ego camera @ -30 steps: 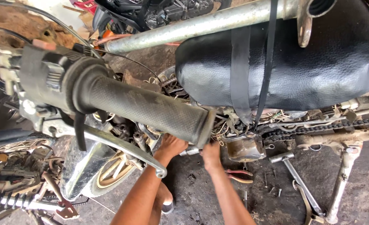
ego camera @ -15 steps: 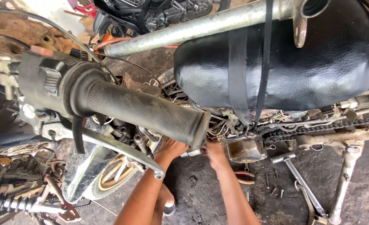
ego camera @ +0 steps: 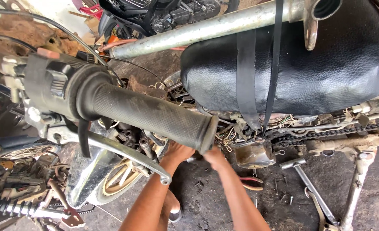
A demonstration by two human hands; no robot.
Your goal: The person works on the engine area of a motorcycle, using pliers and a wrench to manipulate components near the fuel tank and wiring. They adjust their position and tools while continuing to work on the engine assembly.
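Left hand (ego camera: 178,152) and right hand (ego camera: 215,156) stay low at the engine (ego camera: 245,152) under the handlebar grip (ego camera: 155,115); nothing has shifted. Finger state cannot be told; the grip hides them.

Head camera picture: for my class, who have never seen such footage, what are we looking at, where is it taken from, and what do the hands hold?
The camera sits on a person's head and looks down at a partly stripped motorcycle. Close to the lens is the handlebar grip with its lever; the black seat is at right. Both bare arms reach under the grip: the left hand and right hand meet at a small metal part by the engine, mostly hidden, so the grasp is unclear. Pliers, screws and a wrench lie on the floor.
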